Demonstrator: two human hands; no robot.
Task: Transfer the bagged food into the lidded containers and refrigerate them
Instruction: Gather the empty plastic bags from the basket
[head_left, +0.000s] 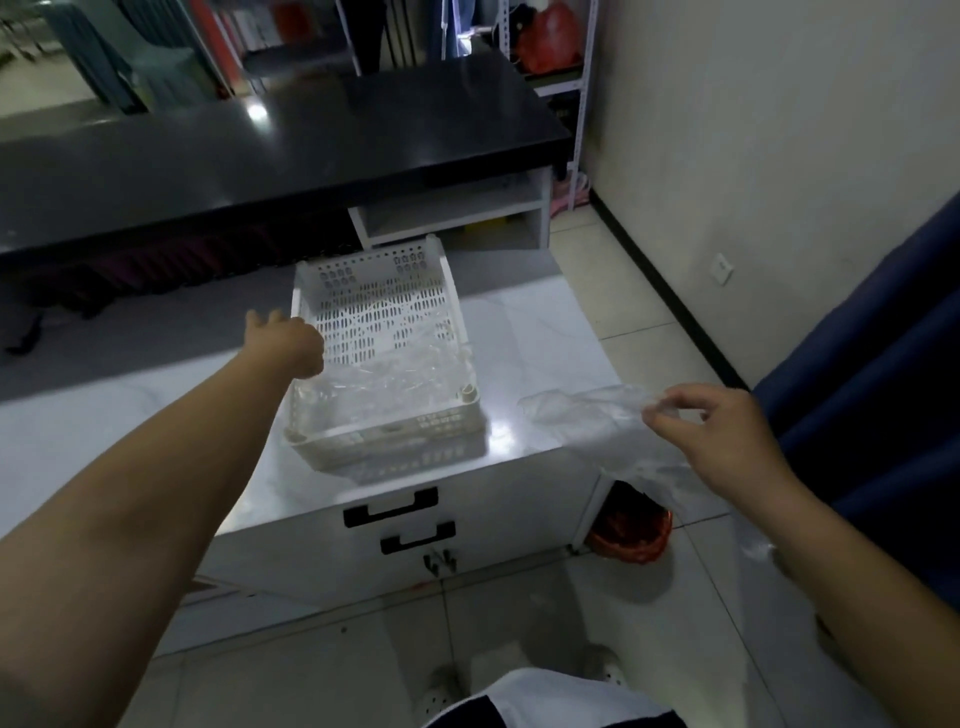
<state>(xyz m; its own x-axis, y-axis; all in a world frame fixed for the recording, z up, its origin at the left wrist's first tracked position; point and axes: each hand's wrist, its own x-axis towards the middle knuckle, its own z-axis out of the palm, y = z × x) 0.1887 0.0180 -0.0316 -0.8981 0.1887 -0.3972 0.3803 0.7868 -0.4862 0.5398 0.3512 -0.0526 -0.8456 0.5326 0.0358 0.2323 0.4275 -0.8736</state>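
basket (384, 306), white and perforated, is being shown sitting on the white marble-look counter (540, 338), with crumpled clear plastic (395, 374) lying inside it. its left rim is being reached by the left hand (288, 340); whether the rim is actually being gripped cannot be told, the fingers being hidden. a clear plastic bag (587, 415) is being pinched between thumb and fingertips of the right hand (711, 436), off the counter's right edge, the bag being left to hang limp. an orange bin (631, 530) is being seen on the floor below it.
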